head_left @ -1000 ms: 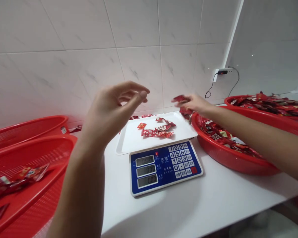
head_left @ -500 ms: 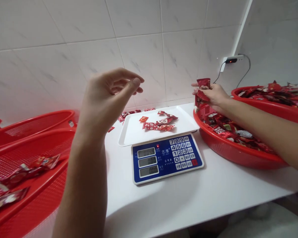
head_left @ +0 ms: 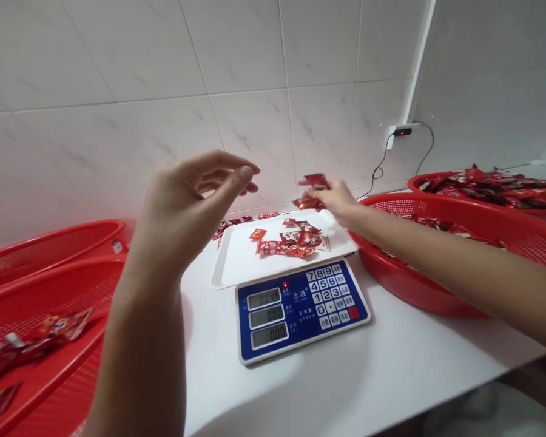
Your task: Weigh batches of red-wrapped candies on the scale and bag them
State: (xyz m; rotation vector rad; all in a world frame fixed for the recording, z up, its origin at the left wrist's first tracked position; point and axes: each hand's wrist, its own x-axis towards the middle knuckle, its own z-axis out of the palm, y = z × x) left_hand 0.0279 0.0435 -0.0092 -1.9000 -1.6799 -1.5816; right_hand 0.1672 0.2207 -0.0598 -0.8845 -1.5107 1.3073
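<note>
My right hand (head_left: 330, 197) is closed on red wrapped candies (head_left: 316, 179), held above the back right of the white scale tray (head_left: 230, 267). Below, several red wrapped candies (head_left: 295, 240) lie in a loose cluster on the tray, with one small orange-red packet (head_left: 257, 234) to their left. My left hand (head_left: 204, 191) hovers in front of the tray's left side. Its fingers are loosely curved, apart from the thumb, and nothing shows in them. The blue panel of the digital scale (head_left: 303, 309) faces me, its displays lit.
A red basket (head_left: 418, 297) with wrapped candies stands right of the scale, another heaped basket (head_left: 486, 188) behind it. On the left, red baskets (head_left: 73, 358) hold a few packets. More candies (head_left: 232, 223) lie behind the tray. A wall socket (head_left: 403, 131) has a cable.
My right hand has moved left from above the right basket to over the tray, carrying candies. More candies lie on the tray. The view has tilted up slightly; my left hand keeps its pose.
</note>
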